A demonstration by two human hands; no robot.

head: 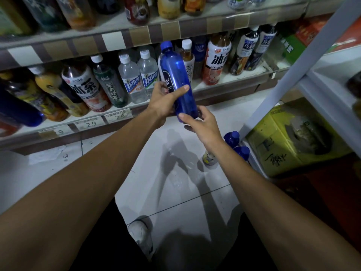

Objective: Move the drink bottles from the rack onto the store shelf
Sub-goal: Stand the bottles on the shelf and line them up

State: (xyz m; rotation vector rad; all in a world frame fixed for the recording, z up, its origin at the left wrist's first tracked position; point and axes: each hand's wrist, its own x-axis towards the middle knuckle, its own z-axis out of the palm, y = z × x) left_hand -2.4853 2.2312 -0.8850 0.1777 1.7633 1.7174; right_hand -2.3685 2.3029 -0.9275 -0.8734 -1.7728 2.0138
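Mid-frame, we are shelving a blue bottle [176,71].
Left hand [166,100] and right hand [201,124] are gripping it; open shelf [232,79] slot needed.

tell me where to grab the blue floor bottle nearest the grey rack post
Likely just under its cap, from above: the blue bottle stands upright, hemmed by the rack post and a second blue bottle.

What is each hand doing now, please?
Left hand: grips the blue bottle at its middle.
Right hand: holds the same bottle at its bottom end.
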